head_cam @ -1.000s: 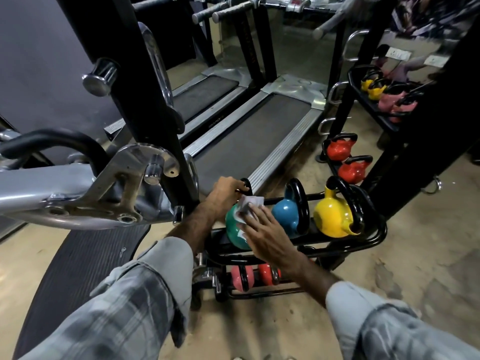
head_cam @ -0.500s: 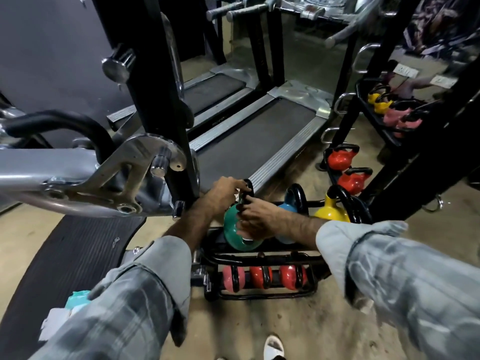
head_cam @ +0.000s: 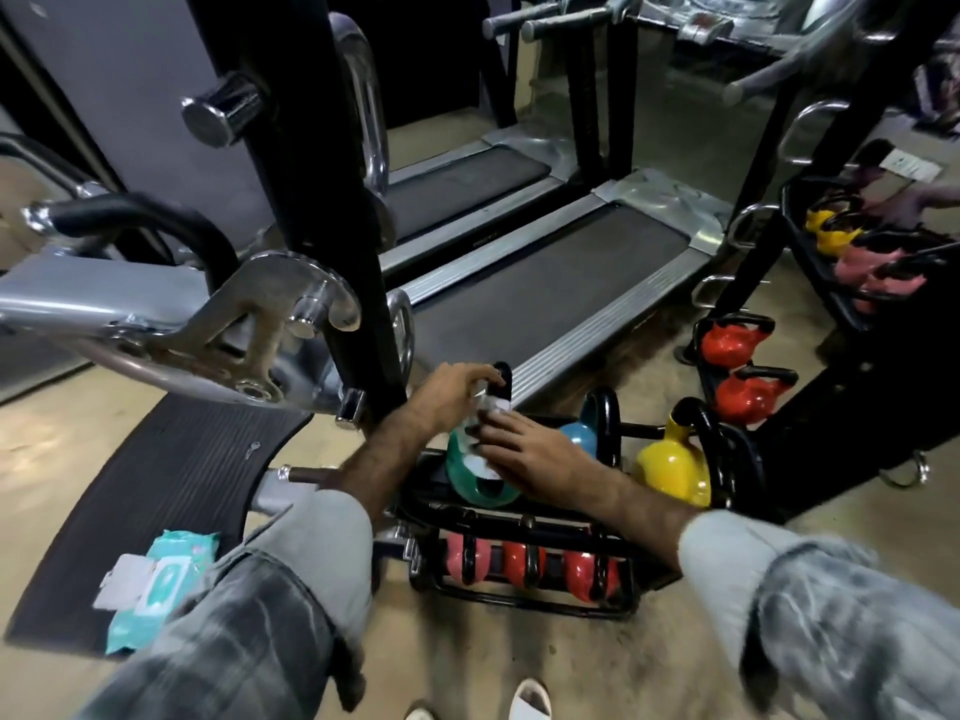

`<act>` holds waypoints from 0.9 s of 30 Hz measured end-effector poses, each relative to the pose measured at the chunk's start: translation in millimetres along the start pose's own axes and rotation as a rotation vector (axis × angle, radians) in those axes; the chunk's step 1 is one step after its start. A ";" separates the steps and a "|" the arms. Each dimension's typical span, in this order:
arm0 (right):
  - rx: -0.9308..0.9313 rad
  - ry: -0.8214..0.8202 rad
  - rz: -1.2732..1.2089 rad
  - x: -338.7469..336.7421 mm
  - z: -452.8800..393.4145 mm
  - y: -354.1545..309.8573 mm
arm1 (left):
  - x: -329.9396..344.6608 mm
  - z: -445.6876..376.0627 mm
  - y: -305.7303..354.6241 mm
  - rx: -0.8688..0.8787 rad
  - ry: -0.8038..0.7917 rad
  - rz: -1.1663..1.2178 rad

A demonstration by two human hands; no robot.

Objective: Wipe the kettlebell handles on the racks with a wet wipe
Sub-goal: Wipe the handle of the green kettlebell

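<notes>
Your left hand point(head_cam: 451, 389) grips the green kettlebell point(head_cam: 475, 472) handle at the rack's point(head_cam: 524, 602) left end; your right hand point(head_cam: 524, 449) pinches the limp, slippery wipe point(head_cam: 496, 405). It's heavy: steady it.

I am looking down at a low black rack point(head_cam: 524, 605) on the floor. My left hand point(head_cam: 447, 394) is gripping the black handle point(head_cam: 501, 381) of the green kettlebell point(head_cam: 470, 478), fingers curled over its top. My right hand point(head_cam: 524, 449) is pressing a white wet wipe point(head_cam: 493, 407) against that handle's base. A blue kettlebell point(head_cam: 579, 439) and a yellow kettlebell point(head_cam: 672, 467) are sitting beside it. A teal wipes packet point(head_cam: 156, 584) is lying on the dark mat point(head_cam: 156, 491).
</notes>
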State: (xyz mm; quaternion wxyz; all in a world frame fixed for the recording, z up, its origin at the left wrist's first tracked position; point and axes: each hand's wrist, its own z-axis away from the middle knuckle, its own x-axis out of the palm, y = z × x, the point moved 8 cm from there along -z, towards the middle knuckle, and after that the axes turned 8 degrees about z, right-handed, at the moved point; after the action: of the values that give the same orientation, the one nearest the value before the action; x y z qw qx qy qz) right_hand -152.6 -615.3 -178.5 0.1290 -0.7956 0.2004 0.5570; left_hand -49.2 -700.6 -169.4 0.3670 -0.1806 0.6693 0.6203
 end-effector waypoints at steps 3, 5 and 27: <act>0.261 0.020 -0.192 12.4 32.1 -6.2 | 10.5 17.2 -7.3 -0.091 0.119 0.353; 0.517 0.103 -0.391 21.5 31.8 -7.0 | 13.3 33.5 -11.6 -0.153 0.283 0.512; 1.593 0.246 -1.355 52.7 -1.2 80.9 | 7.6 42.6 6.8 -0.216 0.217 0.357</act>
State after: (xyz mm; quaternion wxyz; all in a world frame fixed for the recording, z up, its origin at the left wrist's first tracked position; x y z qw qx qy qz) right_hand -173.2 -696.8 -226.1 0.8777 -0.4779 0.0337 -0.0088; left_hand -47.6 -656.8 -168.4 0.1558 -0.1630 0.6558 0.7205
